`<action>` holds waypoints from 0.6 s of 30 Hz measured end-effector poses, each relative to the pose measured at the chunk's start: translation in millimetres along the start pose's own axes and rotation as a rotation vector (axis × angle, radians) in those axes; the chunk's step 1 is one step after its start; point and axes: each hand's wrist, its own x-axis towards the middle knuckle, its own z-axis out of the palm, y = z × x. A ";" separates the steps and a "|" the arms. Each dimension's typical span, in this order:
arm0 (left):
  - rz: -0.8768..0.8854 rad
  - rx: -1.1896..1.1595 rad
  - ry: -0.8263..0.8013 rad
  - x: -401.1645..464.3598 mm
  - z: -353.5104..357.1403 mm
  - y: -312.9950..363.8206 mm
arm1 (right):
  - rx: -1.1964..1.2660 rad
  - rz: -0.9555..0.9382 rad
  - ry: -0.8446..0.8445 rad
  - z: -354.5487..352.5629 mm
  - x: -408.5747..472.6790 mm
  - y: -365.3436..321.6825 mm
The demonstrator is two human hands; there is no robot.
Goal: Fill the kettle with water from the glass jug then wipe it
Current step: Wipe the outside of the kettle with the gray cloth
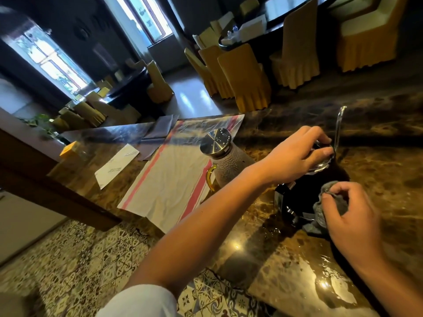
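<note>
Head cam, looking down at a brown marble counter (286, 266) w/ a glossy top. The black kettle (304, 197) sits at about 3 o'clock in the frame, upright on the counter, shiny lid on top and a thin gooseneck spout (338, 124) poking up at its 12 o'clock side.

Left hand (297, 154) is on top of the kettle, fingers curled round the lid/knob, gripping it. Right hand (352, 216) is at the kettle's 4 o'clock, fingers pinched round a bunched grey cloth (329, 207) that's pressed against the kettle's side.

Glass jug (223, 161) stands just beside the kettle at its 9 o'clock, upright, textured body, yellow handle, round metal lid w/ droplets on it. Can't tell how much water is in it. It stands at the right edge of a white tea towel w/ red stripes (174, 179) that's spread flat on the counter; can't tell whether it's on the towel or just off it.

Further out toward 9-10 o'clock: a white paper slip (115, 167) on the counter, then a yellow box (68, 150), well apart from the kettle. Wet patch (338, 291) on the counter near the 5 o'clock corner.

Bkgd at 12-1 o'clock: chairs w/ yellow covers (245, 81) round dark tables. Patterned floor tiles (91, 259) at 7 o'clock, windows at 10-11.
</note>
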 end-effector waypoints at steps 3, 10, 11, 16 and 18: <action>-0.003 -0.004 -0.001 -0.5 0.2 0.9 | 0.048 -0.035 0.004 -3.1 11.6 -14.2; -0.010 -0.046 -0.017 1.4 -1.6 -1.9 | -0.072 -0.038 -0.025 0.2 -8.7 6.7; -0.007 -0.056 -0.016 2.1 -1.2 -4.1 | -0.089 0.017 -0.046 0.2 -14.5 12.0; 0.054 -0.118 -0.060 6.2 -4.6 -11.6 | -0.068 0.084 -0.087 -3.4 -17.2 9.1; 0.090 -0.172 -0.111 6.9 -8.0 -11.8 | 0.006 0.029 -0.037 -7.5 -8.9 -4.5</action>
